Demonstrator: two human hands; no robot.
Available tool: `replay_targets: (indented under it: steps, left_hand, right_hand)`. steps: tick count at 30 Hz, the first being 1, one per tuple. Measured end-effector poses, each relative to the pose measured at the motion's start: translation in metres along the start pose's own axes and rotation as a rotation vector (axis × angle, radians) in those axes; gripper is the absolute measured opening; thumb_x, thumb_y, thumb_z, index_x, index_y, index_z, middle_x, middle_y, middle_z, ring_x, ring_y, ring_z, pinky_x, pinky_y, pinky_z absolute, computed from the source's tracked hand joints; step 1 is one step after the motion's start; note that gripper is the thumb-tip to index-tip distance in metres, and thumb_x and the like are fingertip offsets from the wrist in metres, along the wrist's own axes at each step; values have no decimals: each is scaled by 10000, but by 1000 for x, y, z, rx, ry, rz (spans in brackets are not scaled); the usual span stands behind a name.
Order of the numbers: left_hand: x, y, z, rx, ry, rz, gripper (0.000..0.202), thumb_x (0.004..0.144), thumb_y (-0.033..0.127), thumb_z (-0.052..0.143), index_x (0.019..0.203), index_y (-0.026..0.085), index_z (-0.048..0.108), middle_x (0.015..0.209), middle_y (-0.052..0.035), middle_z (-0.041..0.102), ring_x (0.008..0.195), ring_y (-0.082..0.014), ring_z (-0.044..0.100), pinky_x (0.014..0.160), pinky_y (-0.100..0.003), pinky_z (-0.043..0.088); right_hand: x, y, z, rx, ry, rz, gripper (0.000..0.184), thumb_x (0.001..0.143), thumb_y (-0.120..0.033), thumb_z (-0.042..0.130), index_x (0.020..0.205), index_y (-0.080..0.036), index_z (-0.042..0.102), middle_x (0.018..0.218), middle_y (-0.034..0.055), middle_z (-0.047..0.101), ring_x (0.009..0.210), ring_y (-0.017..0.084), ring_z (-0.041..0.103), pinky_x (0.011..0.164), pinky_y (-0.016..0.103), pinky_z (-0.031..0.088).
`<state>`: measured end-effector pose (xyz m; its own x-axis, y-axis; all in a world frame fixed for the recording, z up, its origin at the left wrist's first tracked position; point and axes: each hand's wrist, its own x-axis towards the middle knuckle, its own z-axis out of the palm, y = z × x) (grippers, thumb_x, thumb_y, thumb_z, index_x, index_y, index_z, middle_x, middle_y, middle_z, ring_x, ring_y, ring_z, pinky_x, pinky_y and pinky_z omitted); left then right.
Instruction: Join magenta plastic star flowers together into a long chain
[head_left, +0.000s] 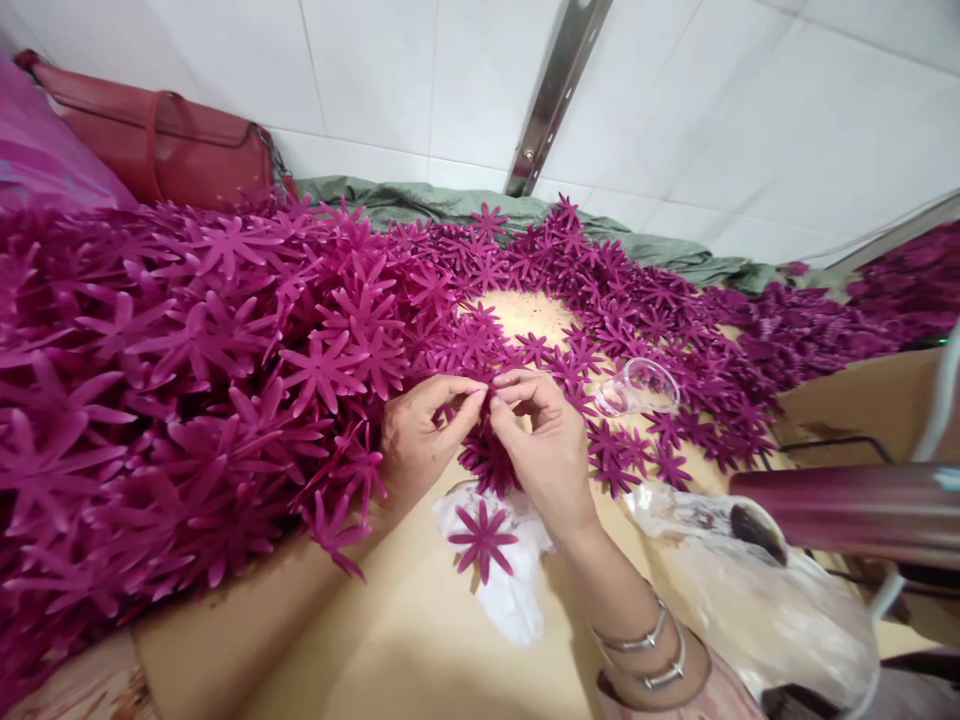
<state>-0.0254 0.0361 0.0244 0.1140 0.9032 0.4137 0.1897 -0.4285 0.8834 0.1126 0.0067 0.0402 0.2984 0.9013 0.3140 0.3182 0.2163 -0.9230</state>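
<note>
My left hand and my right hand meet in the middle of the head view, above the table. Thumb and forefinger of each are pinched together, tips almost touching. Something small and dark purple shows between them, too little to make out. Under the fingers lie magenta eight-petalled flower pieces, partly hidden by my hands. One single flower piece lies flat on a crumpled white tissue just in front of my wrists. Left of my left hand rises a big heap of the same flower pieces.
More flower pieces spread along the back. A clear plastic cup lies tipped over. At right are a clear plastic bag, a magenta cylinder and a cardboard box. A red handbag and green cloth border the tiled wall.
</note>
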Motion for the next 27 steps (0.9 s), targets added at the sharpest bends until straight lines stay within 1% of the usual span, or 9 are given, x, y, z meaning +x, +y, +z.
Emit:
replay_targets:
  steps: [3,6,8,13,16,18,22,24,27]
  left_hand:
    - [-1,-1,0,-46,16,-103,157,967,336,636,960,206,723,868,-22,756,749,-136,682,682,-227,524]
    - [0,-2,-1,-110,53,-217,198,964,401,628,959,210,683,680,30,640,539,-103,555,497,-201,440]
    - [1,-3,0,-132,70,-252,202,958,411,633,944,213,666,642,43,592,504,-97,498,466,-201,397]
    - [8,-12,3,-256,194,-203,180,934,355,659,854,200,617,765,8,649,710,-121,599,707,-222,492]
    - [12,-17,3,-328,203,-182,175,923,357,672,875,201,608,825,-4,672,806,-138,648,817,-253,523]
    - [12,-19,2,-347,224,-169,173,927,367,666,914,202,615,856,-11,681,844,-147,670,853,-269,535]
    - [13,-22,2,-419,232,-220,219,929,417,657,963,204,622,898,-23,695,873,-160,701,883,-295,564]
    - [13,-22,3,-474,219,-250,256,916,455,668,971,209,620,907,-23,705,849,-166,717,851,-306,587]
    - [13,-22,3,-536,217,-300,337,931,541,624,980,208,630,920,-38,725,835,-187,737,777,-313,607]
  right_hand:
    - [3,4,-1,183,66,135,51,818,-224,689,783,-227,651,1085,40,689,982,193,631,878,351,494]
    - [8,8,-4,368,160,235,74,781,-236,690,768,-229,618,1122,28,699,952,179,616,870,342,496]
    - [12,10,-7,453,200,267,118,766,-255,704,744,-232,590,1072,14,708,919,169,618,869,340,498]
    - [21,19,-20,551,280,245,198,762,-233,728,727,-249,534,732,-73,607,754,127,596,829,305,515]
    - [25,22,-23,691,276,354,219,736,-236,771,776,-256,557,771,-65,640,774,141,636,827,341,554]
    - [26,20,-23,800,217,454,212,752,-278,771,803,-258,566,841,-33,683,825,172,672,856,399,580]
    - [25,15,-21,865,122,512,206,826,-409,739,867,-261,603,928,0,699,915,195,690,901,435,593]
    - [25,15,-20,797,136,485,247,788,-374,809,917,-265,628,914,-22,688,895,164,678,872,365,589]
    - [23,19,-16,705,193,409,422,634,-246,933,949,-264,653,794,-77,641,762,95,624,804,247,548]
